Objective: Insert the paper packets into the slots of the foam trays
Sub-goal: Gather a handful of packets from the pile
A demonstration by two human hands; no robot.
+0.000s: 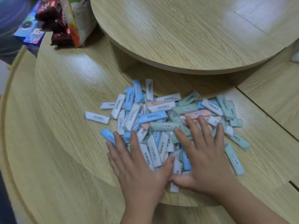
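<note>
A loose heap of several small paper packets, white, blue, mint green and peach, lies on the lower round wooden table. My left hand rests flat on the heap's near left side, fingers spread. My right hand lies flat on the near right side, fingers spread over green and peach packets. The thumbs almost meet over a white packet. Neither hand grips anything. No foam tray is in view.
A higher round wooden tabletop overhangs behind the heap. Snack bags and a blue box stand at the back left. Another wooden surface adjoins at the right.
</note>
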